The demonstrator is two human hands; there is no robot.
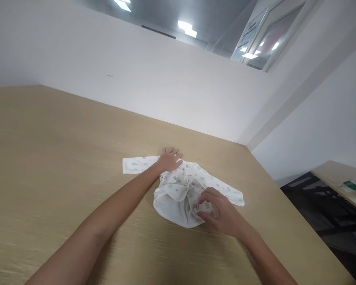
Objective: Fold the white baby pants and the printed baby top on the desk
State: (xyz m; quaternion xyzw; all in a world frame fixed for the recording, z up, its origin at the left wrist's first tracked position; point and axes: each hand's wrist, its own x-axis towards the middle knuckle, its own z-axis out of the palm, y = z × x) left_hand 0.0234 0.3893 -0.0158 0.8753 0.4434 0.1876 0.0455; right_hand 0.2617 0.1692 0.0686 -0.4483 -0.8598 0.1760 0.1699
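The shirt (182, 190) lay near the far right corner of the worktop (62, 166), a small white printed baby top with one sleeve (138, 164) stretched flat to the left and the other running out to the right. Its lower half was bunched and turned up toward the middle.

The left hand (169, 160) rested flat on the shirt where the left sleeve met the body, its grip spread with the fingers splayed and nothing pinched. The right hand (218, 209) sat at the shirt's near right edge, its grip pinching a fold of cloth between thumb and fingertips.

The cloth looked thin and slack (the sort that slides on a smooth surface), so a pull from the pinch could have dragged the whole shirt out from under the flat palm if that palm pressed too lightly. The bunched hem could also have flopped back or creased unevenly, since only one point held it. The right sleeve lay unpinned and could have been tugged askew.

Beyond the shirt stood a white wall (166, 79), touching the worktop's far edge.
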